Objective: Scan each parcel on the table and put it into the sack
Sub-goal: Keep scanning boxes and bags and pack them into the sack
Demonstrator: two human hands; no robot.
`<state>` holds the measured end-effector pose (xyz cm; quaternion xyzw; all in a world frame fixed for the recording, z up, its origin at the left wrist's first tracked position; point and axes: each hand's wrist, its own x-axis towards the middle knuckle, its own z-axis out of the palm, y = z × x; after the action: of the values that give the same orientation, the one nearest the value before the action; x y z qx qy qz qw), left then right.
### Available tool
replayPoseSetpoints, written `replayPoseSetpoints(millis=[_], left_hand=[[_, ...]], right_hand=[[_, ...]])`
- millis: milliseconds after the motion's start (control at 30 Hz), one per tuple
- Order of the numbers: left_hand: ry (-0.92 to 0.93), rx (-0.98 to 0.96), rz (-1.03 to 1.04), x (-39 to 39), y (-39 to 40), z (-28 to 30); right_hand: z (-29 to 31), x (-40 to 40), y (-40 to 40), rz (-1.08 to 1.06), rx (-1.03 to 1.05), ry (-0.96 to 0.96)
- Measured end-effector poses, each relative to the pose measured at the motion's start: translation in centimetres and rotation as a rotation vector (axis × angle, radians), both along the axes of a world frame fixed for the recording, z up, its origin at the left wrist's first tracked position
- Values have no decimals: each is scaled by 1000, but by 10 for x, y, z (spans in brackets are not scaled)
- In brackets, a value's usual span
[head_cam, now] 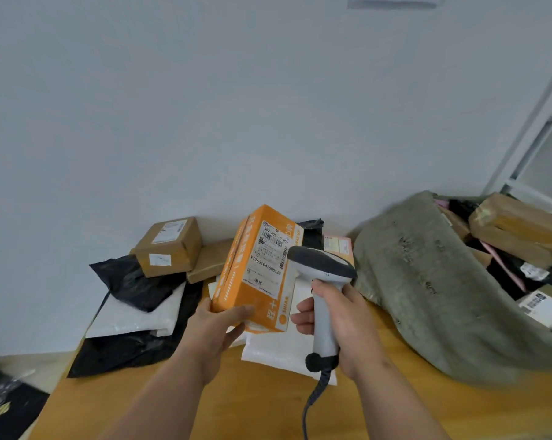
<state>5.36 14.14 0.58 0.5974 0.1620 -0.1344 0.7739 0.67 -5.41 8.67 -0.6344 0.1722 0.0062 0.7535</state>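
My left hand (215,331) grips the lower end of an orange box (255,274), held tilted above the table with its white shipping label facing me. My right hand (338,325) is wrapped round the handle of a grey barcode scanner (323,300). The scanner's dark head sits right beside the label, pointing at it. At the right, the grey-green sack (433,287) lies open with several parcels inside. More parcels lie on the wooden table (268,408): brown boxes (169,247), black mailer bags (134,284) and white padded mailers (141,312).
The scanner's coiled cable (312,398) hangs down over the table's front. A pink-labelled parcel (338,246) lies behind the scanner by the wall. A white wall (268,106) stands close behind the table. A white metal shelf frame (528,138) rises at the far right.
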Motion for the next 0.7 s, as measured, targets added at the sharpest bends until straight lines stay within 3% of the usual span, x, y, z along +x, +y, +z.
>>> replayPoseSetpoints(millis=[333, 700], left_hand=[[-69, 55, 34, -18, -36, 4], [-106, 92, 100, -39, -106, 8]], right_hand=[[13, -4, -41, 19, 250, 28], [14, -15, -110, 61, 259, 50]])
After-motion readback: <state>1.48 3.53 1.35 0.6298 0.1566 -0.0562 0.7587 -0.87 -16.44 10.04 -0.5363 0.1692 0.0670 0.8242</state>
